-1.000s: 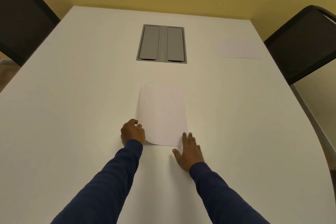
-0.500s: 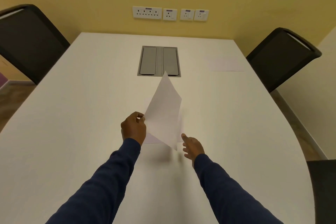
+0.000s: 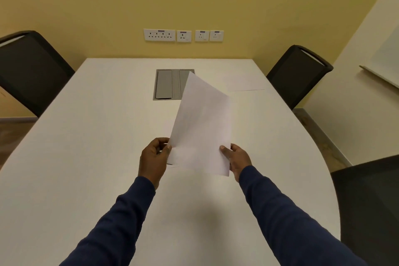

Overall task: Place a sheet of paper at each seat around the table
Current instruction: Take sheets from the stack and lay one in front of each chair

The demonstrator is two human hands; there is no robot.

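A white sheet of paper is held tilted above the white table, its far corner raised over the middle. My left hand pinches its lower left edge and my right hand grips its lower right edge. Under it, a sliver of another sheet lies flat on the table next to my left hand. A second flat sheet rests at the far right, in front of the black chair there.
A black chair stands at the far left and another at the near right. A grey cable box is sunk into the table's middle, partly hidden by the held sheet. Wall sockets sit on the yellow wall behind.
The sheet that lay flat has been lifted by my left hand, and my right hand has left the table and taken its right edge. The view has tilted up.
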